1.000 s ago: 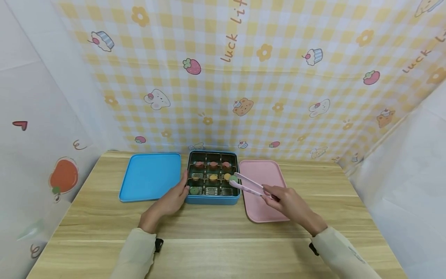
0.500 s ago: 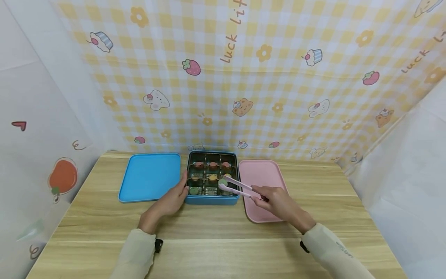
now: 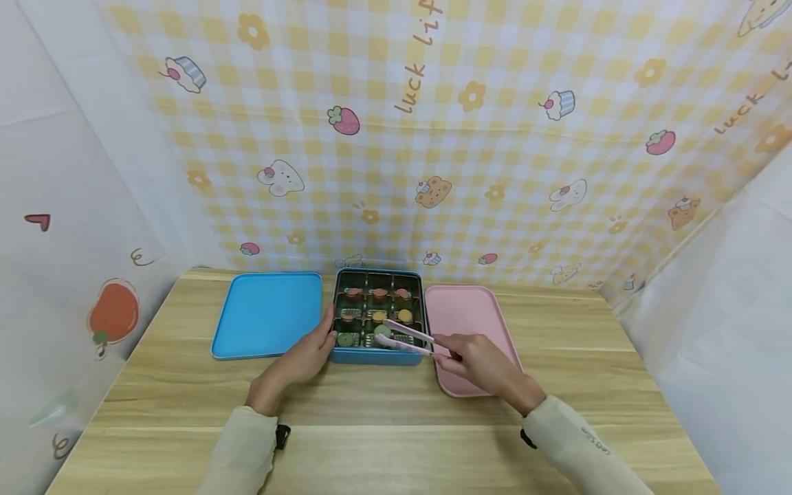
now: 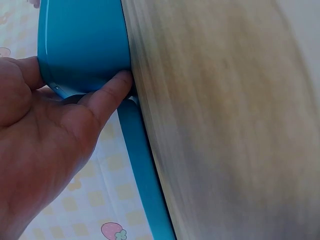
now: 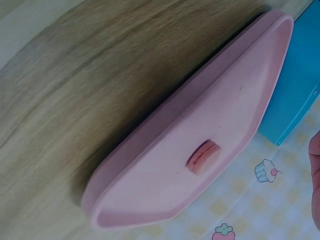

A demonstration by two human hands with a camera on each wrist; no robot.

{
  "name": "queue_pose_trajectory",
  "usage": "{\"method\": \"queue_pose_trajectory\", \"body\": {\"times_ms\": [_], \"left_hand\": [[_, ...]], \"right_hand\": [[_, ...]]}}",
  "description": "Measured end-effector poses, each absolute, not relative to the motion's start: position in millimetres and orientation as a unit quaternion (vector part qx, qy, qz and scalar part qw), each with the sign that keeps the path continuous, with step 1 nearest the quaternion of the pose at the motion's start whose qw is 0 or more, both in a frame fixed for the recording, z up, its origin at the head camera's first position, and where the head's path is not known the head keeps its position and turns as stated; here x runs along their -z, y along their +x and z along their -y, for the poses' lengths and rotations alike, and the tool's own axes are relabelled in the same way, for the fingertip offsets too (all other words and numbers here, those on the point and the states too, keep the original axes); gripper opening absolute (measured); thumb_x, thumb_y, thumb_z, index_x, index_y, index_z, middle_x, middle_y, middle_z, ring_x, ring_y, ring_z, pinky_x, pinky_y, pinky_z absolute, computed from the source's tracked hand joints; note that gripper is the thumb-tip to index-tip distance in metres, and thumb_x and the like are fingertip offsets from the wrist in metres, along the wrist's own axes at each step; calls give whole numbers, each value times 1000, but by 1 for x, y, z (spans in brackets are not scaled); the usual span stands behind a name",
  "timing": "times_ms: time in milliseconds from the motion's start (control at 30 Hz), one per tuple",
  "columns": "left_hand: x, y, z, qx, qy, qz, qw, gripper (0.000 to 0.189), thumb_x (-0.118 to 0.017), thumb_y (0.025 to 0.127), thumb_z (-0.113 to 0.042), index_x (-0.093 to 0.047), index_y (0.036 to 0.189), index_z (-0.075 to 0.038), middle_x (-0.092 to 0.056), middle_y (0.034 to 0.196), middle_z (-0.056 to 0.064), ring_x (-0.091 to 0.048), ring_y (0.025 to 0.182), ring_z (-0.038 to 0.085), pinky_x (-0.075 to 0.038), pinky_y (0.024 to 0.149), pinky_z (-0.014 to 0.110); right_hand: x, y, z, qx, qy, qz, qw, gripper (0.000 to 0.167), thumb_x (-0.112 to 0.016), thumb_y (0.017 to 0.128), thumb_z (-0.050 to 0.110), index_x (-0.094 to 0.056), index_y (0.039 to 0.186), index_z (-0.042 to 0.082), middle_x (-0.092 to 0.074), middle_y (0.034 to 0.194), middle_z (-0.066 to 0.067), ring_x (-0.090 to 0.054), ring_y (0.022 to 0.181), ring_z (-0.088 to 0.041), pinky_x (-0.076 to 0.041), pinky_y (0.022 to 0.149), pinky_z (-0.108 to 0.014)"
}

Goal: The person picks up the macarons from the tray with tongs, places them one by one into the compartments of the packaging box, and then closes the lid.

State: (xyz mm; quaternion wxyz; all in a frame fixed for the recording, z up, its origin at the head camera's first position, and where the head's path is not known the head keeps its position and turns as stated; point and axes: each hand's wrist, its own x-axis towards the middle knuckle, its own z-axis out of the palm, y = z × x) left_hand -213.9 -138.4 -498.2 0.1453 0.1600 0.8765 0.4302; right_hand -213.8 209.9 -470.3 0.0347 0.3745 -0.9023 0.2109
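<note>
In the head view my left hand rests against the left side of a blue tin box, its fingers stretched along the wall. The left wrist view shows these fingers touching the box wall near its corner. My right hand grips pink tongs. Between their tips a green macaron sits over the front middle compartment. Another green macaron lies front left. Yellow macarons fill the middle row and pink ones the back row.
The pink tray stands right of the box; a pink macaron lies on it in the right wrist view. Left of the box is its blue lid. The wooden table ends at a yellow-checked cloth behind.
My right hand has moved left with the tongs, bringing the green macaron from the box's right edge to the front middle compartment. My left hand has stayed put.
</note>
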Motion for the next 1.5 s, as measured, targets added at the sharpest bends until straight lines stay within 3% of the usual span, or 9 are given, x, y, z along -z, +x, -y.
{"method": "queue_pose_trajectory", "body": {"times_ms": [967, 1500], "left_hand": [[499, -214, 138, -430, 163, -875, 151, 62, -26, 111, -15, 15, 155, 1, 7, 163, 24, -8, 149, 42, -16, 119, 59], [501, -216, 138, -427, 160, -878, 146, 62, -26, 111, -15, 15, 155, 2, 8, 162, 24, -10, 148, 43, -17, 119, 58]], "right_hand": [[475, -216, -203, -187, 386, 903, 44, 20, -66, 97, 25, -72, 110, 11, -46, 65, 15, -40, 57, 4, -36, 52, -12], [471, -216, -210, -206, 371, 904, 58, 27, -67, 96, 25, -72, 117, 8, -47, 65, 15, -39, 56, 3, -37, 51, -14]]}}
